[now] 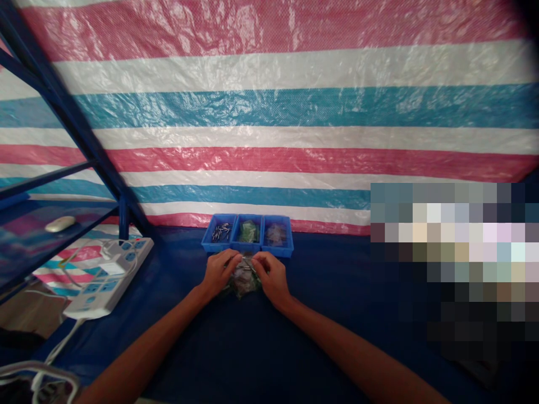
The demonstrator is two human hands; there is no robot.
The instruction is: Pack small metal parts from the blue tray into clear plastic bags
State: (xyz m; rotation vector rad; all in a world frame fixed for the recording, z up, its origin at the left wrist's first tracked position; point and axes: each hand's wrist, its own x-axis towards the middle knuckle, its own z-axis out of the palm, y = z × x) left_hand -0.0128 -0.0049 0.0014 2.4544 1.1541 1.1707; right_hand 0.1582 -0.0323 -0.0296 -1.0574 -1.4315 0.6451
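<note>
Observing the left hand (218,273) and right hand (272,278) closed from either side on a small clear plastic packet (244,282) with green contents, fingers curled inward and pinching its upper part. The packet sits centrally over the dark blue worktop (337,292). Just beyond the hands stands a blue three-compartment tray (248,251): metal pins (222,232) occupy the left compartment, green packets (248,231) the middle, clear packets (275,234) the right. Well to the left lie a white power strip (107,275) and, on a blue metal shelf (63,210), a white computer mouse (60,224). A striped tarpaulin (269,112) hangs along the far side.
</note>
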